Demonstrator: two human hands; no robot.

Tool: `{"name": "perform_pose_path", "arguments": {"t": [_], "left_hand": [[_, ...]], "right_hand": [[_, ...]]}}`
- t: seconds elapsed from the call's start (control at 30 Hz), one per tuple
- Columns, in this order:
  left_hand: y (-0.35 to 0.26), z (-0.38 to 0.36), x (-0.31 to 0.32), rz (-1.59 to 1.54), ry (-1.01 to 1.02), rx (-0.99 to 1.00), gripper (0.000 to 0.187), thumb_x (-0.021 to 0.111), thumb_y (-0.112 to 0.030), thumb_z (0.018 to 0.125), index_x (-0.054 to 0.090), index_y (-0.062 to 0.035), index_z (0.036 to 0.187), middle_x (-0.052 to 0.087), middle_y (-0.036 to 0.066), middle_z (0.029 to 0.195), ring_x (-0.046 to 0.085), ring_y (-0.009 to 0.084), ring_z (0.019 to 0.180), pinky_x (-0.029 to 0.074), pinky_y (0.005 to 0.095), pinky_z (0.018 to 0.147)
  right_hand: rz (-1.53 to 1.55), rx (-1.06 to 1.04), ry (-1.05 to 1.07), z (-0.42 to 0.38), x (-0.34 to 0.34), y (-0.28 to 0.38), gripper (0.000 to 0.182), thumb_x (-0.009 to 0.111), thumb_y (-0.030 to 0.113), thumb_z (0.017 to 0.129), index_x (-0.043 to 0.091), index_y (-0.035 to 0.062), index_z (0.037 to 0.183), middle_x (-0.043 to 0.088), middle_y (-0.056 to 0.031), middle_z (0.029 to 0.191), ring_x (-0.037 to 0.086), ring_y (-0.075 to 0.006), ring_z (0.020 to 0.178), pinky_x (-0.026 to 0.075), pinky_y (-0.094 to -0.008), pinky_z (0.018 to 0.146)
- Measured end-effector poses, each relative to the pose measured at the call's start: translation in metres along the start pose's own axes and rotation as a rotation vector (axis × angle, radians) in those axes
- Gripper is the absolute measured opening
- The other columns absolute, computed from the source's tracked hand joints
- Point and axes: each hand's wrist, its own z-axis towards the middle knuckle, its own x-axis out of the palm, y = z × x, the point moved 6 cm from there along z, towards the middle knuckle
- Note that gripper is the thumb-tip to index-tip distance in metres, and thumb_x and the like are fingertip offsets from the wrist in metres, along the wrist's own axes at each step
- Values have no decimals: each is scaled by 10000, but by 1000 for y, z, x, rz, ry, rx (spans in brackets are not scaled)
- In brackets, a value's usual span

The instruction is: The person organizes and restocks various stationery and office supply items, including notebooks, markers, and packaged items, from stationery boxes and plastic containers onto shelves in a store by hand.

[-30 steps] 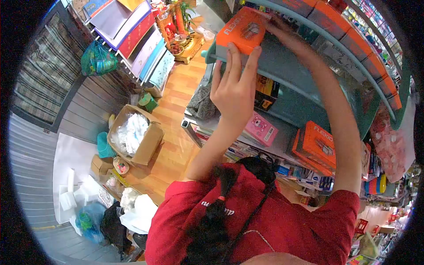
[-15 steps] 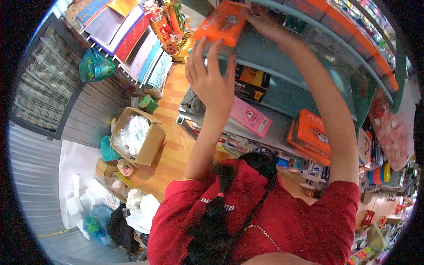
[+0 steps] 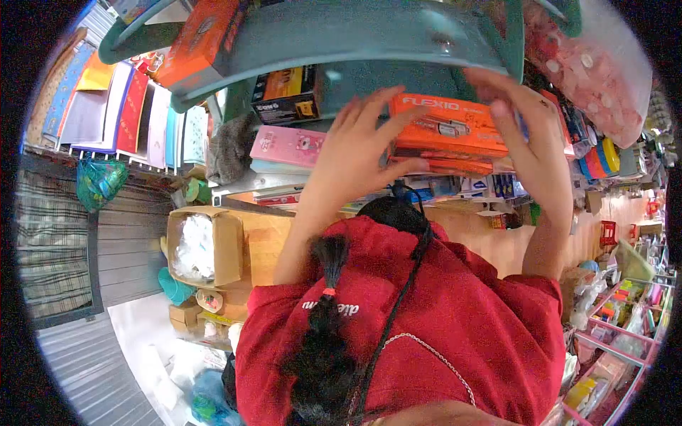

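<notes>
Hanging at the far left, below a row of flat coloured paper sheets [image 3: 133, 113]: a green net bag [image 3: 102, 183]. Next toward the right, at the left end of the blue-green upper shelf [image 3: 341, 71], close to its front edge: a single orange cardboard box [image 3: 202, 44]. Lower down, on the wooden floor: an open brown cardboard carton [image 3: 229, 252], filled with white and clear plastic. Near the left end of the grey lower shelf [image 3: 273, 180], a fuzzy dark-grey cloth [image 3: 231, 145]; just beside it, along the front edge, a pink rectangular box with animal print [image 3: 288, 145]. Behind the pink one, a black and yellow cardboard box [image 3: 285, 94].

Then the left hand [image 3: 355, 138], with fingers spread and thumb well apart, around the left end of an orange flat box with white FLEXIO lettering [image 3: 455, 128]. Placed toward the right end of the lower shelf, on top of further orange box edges [image 3: 458, 165]. Over its right end, the right hand [image 3: 529, 131], also spread, thumb toward the lettering. Cannot tell exactly which fingertips touch. Further right, a clear plastic bag with pink contents [image 3: 597, 71].
</notes>
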Motion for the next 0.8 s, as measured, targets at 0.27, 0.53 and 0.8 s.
{"name": "perform_pose_path", "arguments": {"t": [0.27, 0.53, 0.8], "left_hand": [[30, -4, 36, -435, -32, -255, 770, 741, -423, 695, 413, -200, 1355, 384, 214, 1379, 420, 375, 1241, 365, 415, 1025], [25, -14, 39, -344, -34, -289, 594, 823, -359, 593, 655, -150, 1123, 608, 180, 1157, 502, 351, 1187, 397, 414, 999], [-11, -20, 7, -332, -210, -165, 531, 806, -352, 615, 654, -194, 1098, 540, 284, 1181, 587, 370, 1047, 506, 382, 848]], "right_hand": [[-276, 63, -65, -41, 12, -48, 355, 535, 169, 884, 522, 89, 1229, 576, -194, 1148, 533, -374, 1063, 433, -420, 912], [-532, -2, 61, -59, 39, -53, 476, 592, 193, 827, 485, 98, 1281, 513, -129, 1283, 480, -305, 1177, 360, -431, 1011], [-571, -135, -70, -66, 39, -44, 505, 589, 68, 700, 582, 111, 1203, 610, -71, 1183, 579, -257, 1082, 453, -405, 922]]}}
